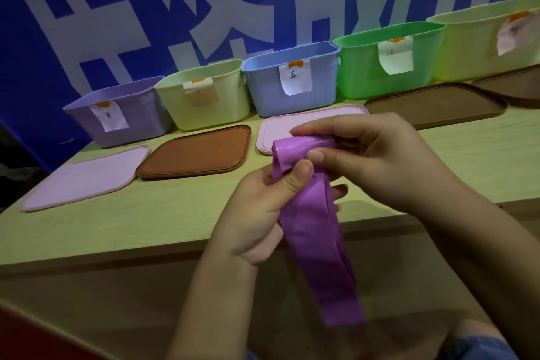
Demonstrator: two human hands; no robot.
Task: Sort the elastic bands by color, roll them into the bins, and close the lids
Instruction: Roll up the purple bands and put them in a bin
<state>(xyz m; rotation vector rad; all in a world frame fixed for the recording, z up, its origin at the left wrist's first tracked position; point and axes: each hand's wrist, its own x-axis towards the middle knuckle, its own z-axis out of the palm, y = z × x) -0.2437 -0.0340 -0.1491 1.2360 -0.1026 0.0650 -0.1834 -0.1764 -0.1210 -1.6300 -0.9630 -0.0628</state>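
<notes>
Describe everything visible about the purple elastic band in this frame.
The purple elastic band is a wide, flat, smooth strip that looks rubbery. Its top end is curled into a partial roll, pinched by the right hand. The left hand grips it just below. The rest hangs down in front of the table edge, its lower end blurred.

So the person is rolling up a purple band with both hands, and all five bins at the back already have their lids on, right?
Not quite. The head view shows both hands rolling the purple band, but the bins, like the blue bin, stand open. Their lids, such as the brown lid, lie flat on the table in front.
</notes>
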